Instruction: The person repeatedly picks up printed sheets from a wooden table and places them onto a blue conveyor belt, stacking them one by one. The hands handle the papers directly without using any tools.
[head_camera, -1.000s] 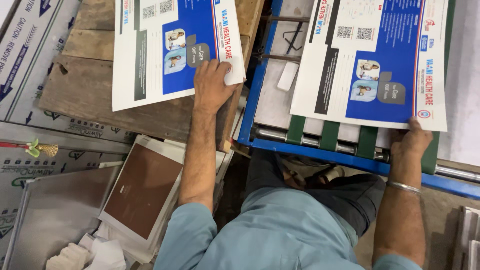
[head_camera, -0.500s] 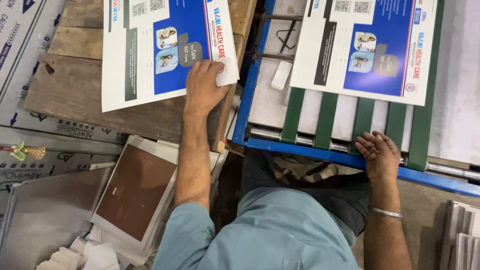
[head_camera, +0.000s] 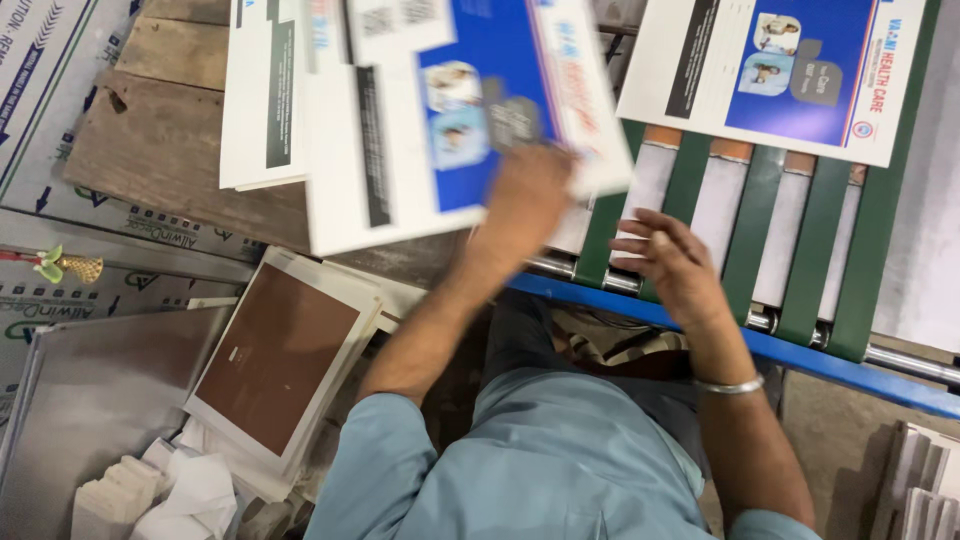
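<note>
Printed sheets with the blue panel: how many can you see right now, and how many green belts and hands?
Printed sheets: 3, in the left hand one, on the stack, on the belts
Green belts: 4
Hands: 2, the right hand empty
Total: 9

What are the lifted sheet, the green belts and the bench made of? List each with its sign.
Sheet: likely coated card or thin board, glossy print; it stays flat in the left hand.
Belts: probably rubber or fabric, matte green strips over metal rollers. The right hand hovers there.
Bench: bare wood, with grain and cracks showing.
</note>
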